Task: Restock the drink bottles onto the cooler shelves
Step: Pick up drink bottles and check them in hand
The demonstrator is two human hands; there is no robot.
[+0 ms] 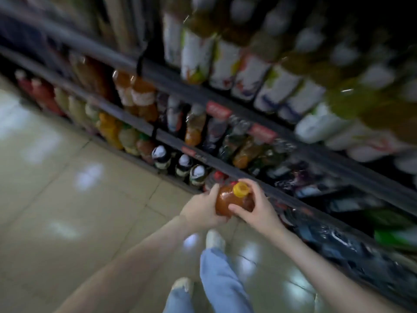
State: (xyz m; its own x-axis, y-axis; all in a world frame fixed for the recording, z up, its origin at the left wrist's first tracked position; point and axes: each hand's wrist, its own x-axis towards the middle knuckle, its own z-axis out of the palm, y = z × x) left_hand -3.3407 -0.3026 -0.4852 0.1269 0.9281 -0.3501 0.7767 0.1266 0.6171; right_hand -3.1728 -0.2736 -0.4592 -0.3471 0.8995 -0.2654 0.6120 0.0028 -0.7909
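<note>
Broadly, the cooler (176,83) fills the upper right of the view, its dark shelves running away on a slant, all of it smeared by blur. Pale tiled floor (67,188) takes the left. Tall white-labelled bottles (225,62) crowd the top shelf; orange drinks (135,93) and mixed smaller ones stand on the shelves below. Jeans (221,281) and light shoes show at the bottom edge.

Both hands are wrapped on one bottle (225,201) of amber-brown drink, held in front of the low shelf edge (225,168) and not yet on any shelf. The left hand (203,206) cups its side and base. The right hand (257,208) lays its thumb across the body, fingers curled up by the yellow cap (240,189), which points toward the camera.

My judgement: this is the carry-in step, with the bottle brought to the cooler but unplaced. Next comes choosing a row of like drinks, finding a gap, and standing the bottle upright, cap up, label out. Where a gap lies cannot be told through the blur.
</note>
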